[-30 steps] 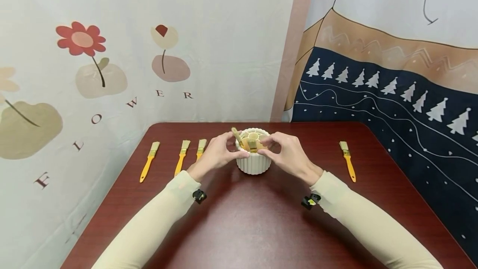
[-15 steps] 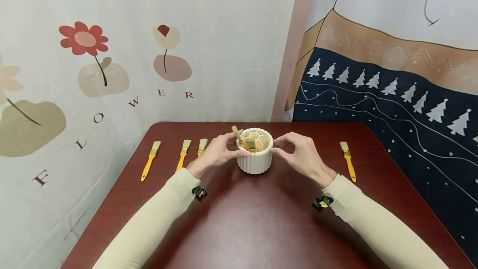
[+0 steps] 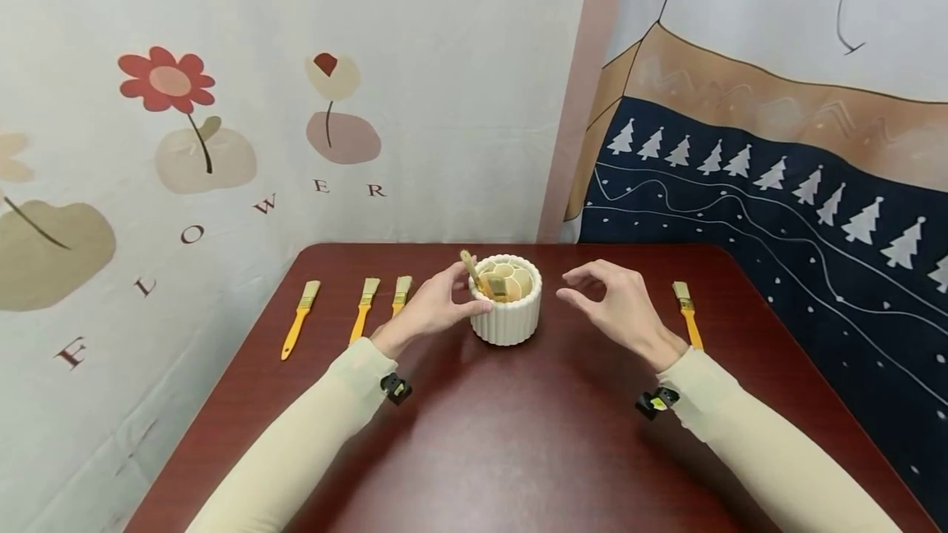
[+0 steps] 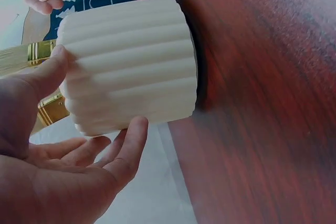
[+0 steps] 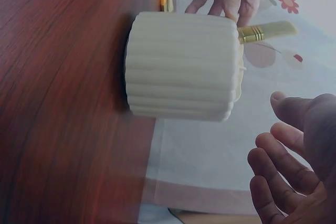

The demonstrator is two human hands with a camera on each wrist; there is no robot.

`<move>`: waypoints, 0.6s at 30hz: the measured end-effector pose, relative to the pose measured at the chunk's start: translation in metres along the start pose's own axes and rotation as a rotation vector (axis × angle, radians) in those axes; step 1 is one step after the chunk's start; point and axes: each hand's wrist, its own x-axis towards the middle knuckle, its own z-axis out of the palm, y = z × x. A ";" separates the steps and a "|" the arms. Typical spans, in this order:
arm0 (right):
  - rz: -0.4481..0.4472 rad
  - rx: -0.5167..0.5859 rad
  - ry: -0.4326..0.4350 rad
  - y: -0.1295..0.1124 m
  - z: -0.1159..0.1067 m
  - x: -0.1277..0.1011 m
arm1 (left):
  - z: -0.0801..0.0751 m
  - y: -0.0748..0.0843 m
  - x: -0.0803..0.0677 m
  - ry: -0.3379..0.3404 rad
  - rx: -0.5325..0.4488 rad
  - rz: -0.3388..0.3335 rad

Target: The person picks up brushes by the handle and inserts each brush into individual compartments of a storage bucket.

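Note:
A white ribbed round pot [image 3: 506,324] stands on the table, with a petal-shaped divider [image 3: 521,276] inside its top. Two yellow-handled paintbrushes stand in it, bristles up: one paintbrush [image 3: 470,262] leans left and the other paintbrush [image 3: 498,288] sits toward the front. My left hand [image 3: 433,304] holds the pot's left side, the thumb [image 4: 51,72] at the rim and the fingertips [image 4: 139,125] against the ribbed wall. To the right of the pot, my right hand [image 3: 620,307] is apart from it, fingers bent loosely around nothing.
Several paintbrushes lie on the dark red table [image 3: 474,451]. Left of the pot are a far-left paintbrush [image 3: 299,321], another paintbrush [image 3: 363,309] and one paintbrush [image 3: 401,293] partly behind my left hand. A paintbrush [image 3: 686,311] lies at the right, partly hidden by my right wrist.
My right hand has let go of the paintbrush at the pot's front and moved right, away from the pot. My left hand stays on the pot.

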 end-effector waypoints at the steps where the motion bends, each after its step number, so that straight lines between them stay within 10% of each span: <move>1: 0.003 -0.005 -0.001 0.001 -0.001 0.000 | 0.001 0.000 -0.001 0.005 0.002 -0.009; 18: 0.035 -0.118 0.086 0.036 -0.029 -0.019 | 0.043 0.021 -0.025 0.410 0.027 -0.106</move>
